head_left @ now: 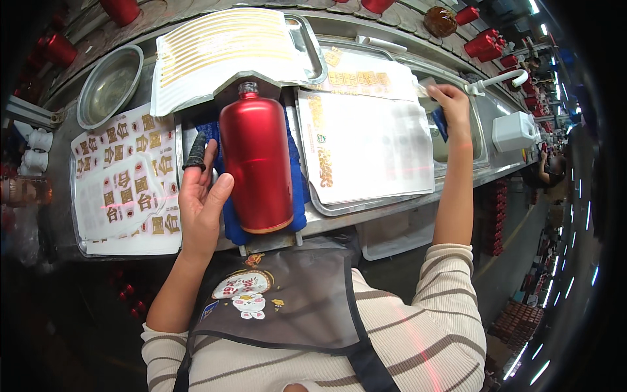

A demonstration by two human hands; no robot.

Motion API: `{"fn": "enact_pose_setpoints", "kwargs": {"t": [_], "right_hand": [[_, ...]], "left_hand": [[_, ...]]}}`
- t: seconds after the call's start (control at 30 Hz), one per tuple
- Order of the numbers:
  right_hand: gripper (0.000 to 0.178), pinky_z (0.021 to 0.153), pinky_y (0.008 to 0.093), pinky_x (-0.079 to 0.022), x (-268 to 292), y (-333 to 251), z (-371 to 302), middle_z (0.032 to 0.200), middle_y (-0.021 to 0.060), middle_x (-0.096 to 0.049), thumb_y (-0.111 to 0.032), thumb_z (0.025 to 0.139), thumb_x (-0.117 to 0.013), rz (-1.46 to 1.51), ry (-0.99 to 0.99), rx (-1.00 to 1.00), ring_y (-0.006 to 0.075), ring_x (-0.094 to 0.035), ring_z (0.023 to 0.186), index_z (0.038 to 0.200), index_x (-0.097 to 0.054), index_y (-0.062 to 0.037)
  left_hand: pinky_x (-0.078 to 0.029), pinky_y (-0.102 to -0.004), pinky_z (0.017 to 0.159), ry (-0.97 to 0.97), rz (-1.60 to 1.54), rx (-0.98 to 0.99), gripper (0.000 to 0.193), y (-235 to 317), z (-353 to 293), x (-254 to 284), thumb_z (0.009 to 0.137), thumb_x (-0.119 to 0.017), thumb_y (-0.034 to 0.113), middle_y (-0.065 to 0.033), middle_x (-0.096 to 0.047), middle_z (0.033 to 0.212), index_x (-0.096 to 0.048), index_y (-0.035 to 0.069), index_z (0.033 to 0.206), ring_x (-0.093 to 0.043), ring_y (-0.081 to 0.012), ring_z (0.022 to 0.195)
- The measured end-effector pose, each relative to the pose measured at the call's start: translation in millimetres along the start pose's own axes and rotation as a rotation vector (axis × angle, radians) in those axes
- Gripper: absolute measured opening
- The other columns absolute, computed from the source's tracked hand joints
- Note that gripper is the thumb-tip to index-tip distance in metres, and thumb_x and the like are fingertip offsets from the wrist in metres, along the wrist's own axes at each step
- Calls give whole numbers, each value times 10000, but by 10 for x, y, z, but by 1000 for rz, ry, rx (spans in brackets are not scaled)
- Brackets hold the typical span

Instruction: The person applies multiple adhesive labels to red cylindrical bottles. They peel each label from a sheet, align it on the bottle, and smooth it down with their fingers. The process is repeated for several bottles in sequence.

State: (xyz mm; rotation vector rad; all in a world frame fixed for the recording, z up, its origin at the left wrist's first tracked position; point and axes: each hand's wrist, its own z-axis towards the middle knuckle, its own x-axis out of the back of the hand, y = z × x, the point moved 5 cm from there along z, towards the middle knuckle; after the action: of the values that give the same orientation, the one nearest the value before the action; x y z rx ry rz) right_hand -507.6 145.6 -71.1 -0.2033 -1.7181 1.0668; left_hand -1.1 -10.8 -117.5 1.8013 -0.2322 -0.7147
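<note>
A glossy red bottle (258, 163) with a clear threaded neck lies on a blue towel (297, 189) in front of me, neck pointing away. At its left side my left hand (199, 206) is open, thumb and fingers apart. A black sleeve (195, 151) covers one of its fingertips. Out over the sink's edge at the right, my right hand (453, 104) is closed in a pinch on a small whitish piece of paper or film (424, 86). A flat blue piece (439, 123) hangs below its fingers, apparently held in the same hand.
Gold-and-brown decal sheets (117, 150) lie at the left; a white sheet with decals (372, 147) rests on a metal tray (333, 209) at right. Gold-striped sheets (228, 49) and a steel basin (98, 104) stand behind. A white jug (514, 132) stands beyond the sink (482, 140).
</note>
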Motion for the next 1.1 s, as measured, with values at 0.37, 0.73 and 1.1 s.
{"fn": "enact_pose_setpoints", "kwargs": {"t": [0.37,0.73,1.1], "right_hand": [[114,615,288,-497,-49,2387,475,777,53,-708,-105,768,-733,-102,-182,-418,141,-619,632,845,-743,-21],[226,728,333,-509,9,-907,-734,879,114,-721,-219,899,-696,-683,111,328,241,-678,772,986,-718,-12],[166,541,190,-357,-1411,-2556,-2163,733,-29,-590,-92,817,-811,70,-836,636,11,-503,624,830,-688,19]], "left_hand": [[-489,-285,971,-26,68,56,498,138,20,-173,960,-687,166,-136,-626,1265,-477,-36,1365,-605,-140,1125],[-443,-300,1053,-69,-16,25,442,53,52,-15,965,-687,130,-200,-549,1410,-493,-87,1298,-550,-157,1246],[-459,-257,991,-167,-122,95,181,-80,145,104,1016,-603,132,-192,-531,1437,-467,17,987,-530,-91,1189]]}}
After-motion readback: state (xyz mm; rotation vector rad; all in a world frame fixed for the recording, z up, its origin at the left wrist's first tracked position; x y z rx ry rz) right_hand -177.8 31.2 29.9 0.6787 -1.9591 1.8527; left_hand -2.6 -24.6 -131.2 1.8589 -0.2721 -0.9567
